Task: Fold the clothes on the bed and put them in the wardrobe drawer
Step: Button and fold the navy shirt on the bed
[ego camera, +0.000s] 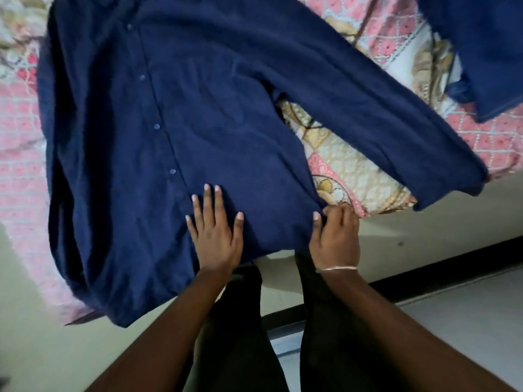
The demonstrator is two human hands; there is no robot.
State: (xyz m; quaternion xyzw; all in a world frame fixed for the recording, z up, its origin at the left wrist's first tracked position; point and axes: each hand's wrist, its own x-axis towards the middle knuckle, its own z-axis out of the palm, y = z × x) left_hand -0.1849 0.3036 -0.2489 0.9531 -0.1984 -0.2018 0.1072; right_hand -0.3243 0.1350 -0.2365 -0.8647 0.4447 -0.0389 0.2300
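Observation:
A navy blue button-up shirt (169, 123) lies spread face up on the bed, its hem hanging over the near edge. One long sleeve (368, 117) stretches out to the right across the bedspread. My left hand (215, 236) presses flat on the shirt near the hem, fingers straight and spread. My right hand (335, 233) pinches the shirt's lower right side edge between thumb and curled fingers. A thin bracelet sits on my right wrist.
The bed has a pink and cream patterned bedspread (353, 171). A second blue garment (481, 52) lies at the top right. Pale floor tiles with a dark strip (438, 264) run below the bed edge, and my dark-trousered legs stand against it.

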